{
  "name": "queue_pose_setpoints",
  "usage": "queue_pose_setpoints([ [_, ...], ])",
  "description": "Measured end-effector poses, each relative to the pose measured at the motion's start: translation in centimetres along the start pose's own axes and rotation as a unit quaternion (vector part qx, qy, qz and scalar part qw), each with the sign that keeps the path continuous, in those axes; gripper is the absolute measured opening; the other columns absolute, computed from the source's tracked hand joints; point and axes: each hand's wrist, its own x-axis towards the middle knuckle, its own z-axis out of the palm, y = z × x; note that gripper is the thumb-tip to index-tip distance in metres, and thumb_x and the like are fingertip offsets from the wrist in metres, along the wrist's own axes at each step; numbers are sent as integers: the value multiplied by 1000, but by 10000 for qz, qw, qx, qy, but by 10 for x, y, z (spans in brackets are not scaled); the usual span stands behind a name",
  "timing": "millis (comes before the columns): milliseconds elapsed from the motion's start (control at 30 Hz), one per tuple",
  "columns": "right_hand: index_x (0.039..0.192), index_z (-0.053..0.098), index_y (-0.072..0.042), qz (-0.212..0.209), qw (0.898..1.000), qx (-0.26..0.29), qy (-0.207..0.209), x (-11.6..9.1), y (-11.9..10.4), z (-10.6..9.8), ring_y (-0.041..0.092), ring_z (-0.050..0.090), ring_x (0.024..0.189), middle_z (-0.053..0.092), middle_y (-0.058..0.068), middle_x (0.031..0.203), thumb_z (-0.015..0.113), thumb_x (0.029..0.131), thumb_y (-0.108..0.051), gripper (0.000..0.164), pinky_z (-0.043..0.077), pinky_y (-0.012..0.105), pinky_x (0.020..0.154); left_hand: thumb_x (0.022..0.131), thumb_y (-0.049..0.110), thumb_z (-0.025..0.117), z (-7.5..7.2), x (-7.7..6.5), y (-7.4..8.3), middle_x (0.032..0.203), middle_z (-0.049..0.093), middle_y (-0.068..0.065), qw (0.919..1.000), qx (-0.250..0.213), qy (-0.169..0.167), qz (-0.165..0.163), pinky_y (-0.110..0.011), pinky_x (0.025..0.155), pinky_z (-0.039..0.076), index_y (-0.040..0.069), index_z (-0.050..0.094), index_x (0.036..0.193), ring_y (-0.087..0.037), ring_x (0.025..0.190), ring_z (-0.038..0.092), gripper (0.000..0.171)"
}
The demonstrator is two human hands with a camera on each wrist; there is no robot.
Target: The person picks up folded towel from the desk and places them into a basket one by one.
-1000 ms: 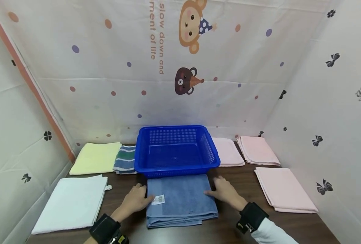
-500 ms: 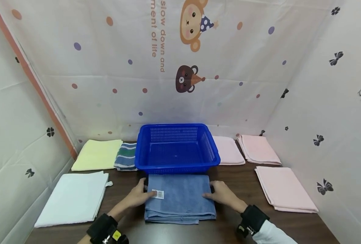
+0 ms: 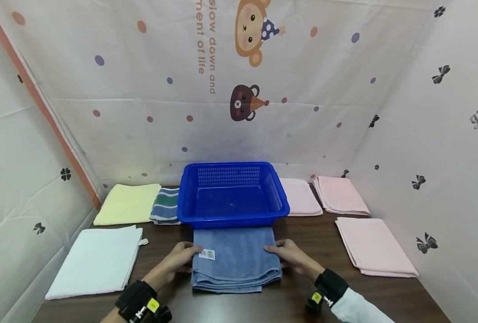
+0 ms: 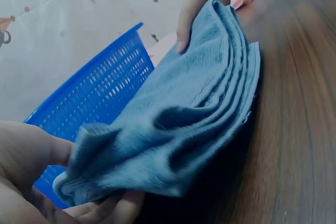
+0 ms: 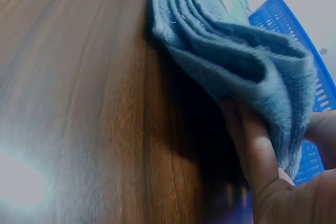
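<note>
- On my head view, the blue towel (image 3: 239, 253) is folded in layers at the middle of the table (image 3: 218, 309), just on the near side of the blue basket (image 3: 231, 223).
- I see the left hand (image 3: 179, 256) gripping the towel's left edge, thumb on top and fingers underneath.
- I see the right hand (image 3: 292, 255) gripping the right edge the same way.
- Both wrist views show me those edges raised off the wood; whether the middle touches it, I cannot tell.
- A white label (image 3: 207, 254) sits on the towel beside the left thumb. I make out a barcode, but its print is too small for me to read.
- On the far wall (image 3: 142, 76), lettering turned sideways reads "slow down and" and "ment of life", the second line cut off by my frame. A script word on the right wall (image 3: 445, 148) is cut off too, and I cannot read it.
- Each wrist strap carries a yellow sticker, its marks too small for me.
- Left side: a white towel (image 3: 97, 262) near, a yellow towel (image 3: 129, 204) and a striped towel (image 3: 165, 206) far.
- Right side: three folded pink towels (image 3: 376, 246), one nearer, two farther.
</note>
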Motion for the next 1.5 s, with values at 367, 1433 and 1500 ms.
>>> queue_pose_setpoints([
  [367, 140, 44, 14, -415, 9965, 191, -701, -18, -24, -6, 13, 72, 89, 75, 6, 103, 64, 101, -27, 60, 62, 37, 78, 99, 27, 65, -15, -24, 9, 119, 69, -19, 9993, -276, -245, -31, -40, 78, 61, -18, 27, 149, -21, 97, 69, 78],
  [1433, 158, 30, 0, -514, 9985, 64, 171, 81, -206, -51, 8, 69, 73, 65, 14, 123, 60, 104, -22, 66, 58, 25, 67, 102, 25, 63, -93, 38, 179, 154, 43, -25, 9951, 112, 213, 955, -48, 114, 45, 0, 16, 161, -34, 127, 54, 79],
  [1500, 160, 25, -2, -373, 9988, -102, 310, 92, -209, -50, 7, 65, 75, 53, 20, 143, 60, 104, -24, 70, 56, 23, 67, 101, 23, 63, -93, 50, 183, 148, 47, -24, 9941, 248, 334, 999, -43, 107, 50, -1, 21, 160, -28, 116, 57, 76],
])
